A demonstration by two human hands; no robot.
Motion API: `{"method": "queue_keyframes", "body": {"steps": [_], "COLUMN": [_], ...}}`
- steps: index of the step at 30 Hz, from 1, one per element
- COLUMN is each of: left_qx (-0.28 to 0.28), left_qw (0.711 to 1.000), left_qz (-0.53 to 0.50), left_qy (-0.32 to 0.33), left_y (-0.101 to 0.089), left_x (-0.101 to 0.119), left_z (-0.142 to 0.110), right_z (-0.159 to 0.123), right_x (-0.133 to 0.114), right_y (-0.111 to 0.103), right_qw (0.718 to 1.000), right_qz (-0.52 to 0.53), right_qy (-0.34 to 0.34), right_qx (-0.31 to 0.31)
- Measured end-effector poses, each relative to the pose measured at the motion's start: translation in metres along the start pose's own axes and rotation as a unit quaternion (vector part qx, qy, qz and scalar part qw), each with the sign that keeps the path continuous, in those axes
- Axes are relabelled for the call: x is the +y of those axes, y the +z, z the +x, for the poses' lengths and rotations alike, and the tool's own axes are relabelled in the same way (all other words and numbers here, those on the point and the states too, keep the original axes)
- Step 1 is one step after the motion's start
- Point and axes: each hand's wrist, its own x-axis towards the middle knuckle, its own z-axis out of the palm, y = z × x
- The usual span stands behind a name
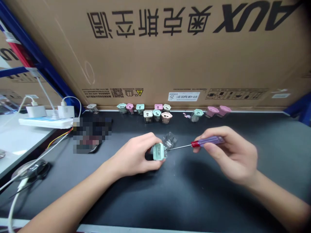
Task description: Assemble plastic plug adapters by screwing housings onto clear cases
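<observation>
My left hand grips a mint-green two-hole pencil sharpener between thumb and fingers, its coloured face turned towards me. Wrapped round the purple handle of a screwdriver with a red collar, my right hand points the thin metal shaft leftwards. The shaft's tip is by the right side of the sharpener; whether it touches cannot be made out. Just behind the tip lies a clear plastic piece, perhaps a shavings cover.
Several pastel sharpeners, among them a white one and a pink one, stand along the large cardboard box. At left are a power strip with chargers, cables, a blurred-out dark object and a round glossy device.
</observation>
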Motion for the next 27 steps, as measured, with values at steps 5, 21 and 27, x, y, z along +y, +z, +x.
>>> {"method": "queue_keyframes", "body": {"steps": [5, 21, 27], "left_qx": [0.017, 0.045, 0.045], "left_qw": [1.000, 0.995, 0.995], "left_qz": [0.014, 0.028, 0.017], "left_qy": [0.005, 0.079, 0.084], "left_y": [-0.002, 0.013, 0.015], "left_x": [0.000, -0.005, 0.000], "left_z": [-0.001, 0.002, 0.003], "right_z": [0.000, -0.001, 0.002], "right_x": [0.003, -0.008, -0.009], "right_y": [-0.007, 0.004, 0.001], "right_qw": [0.998, 0.994, 0.990], "right_qz": [0.015, -0.101, -0.134], "right_qy": [-0.031, -0.018, -0.029], "right_qx": [-0.050, -0.035, -0.021]}}
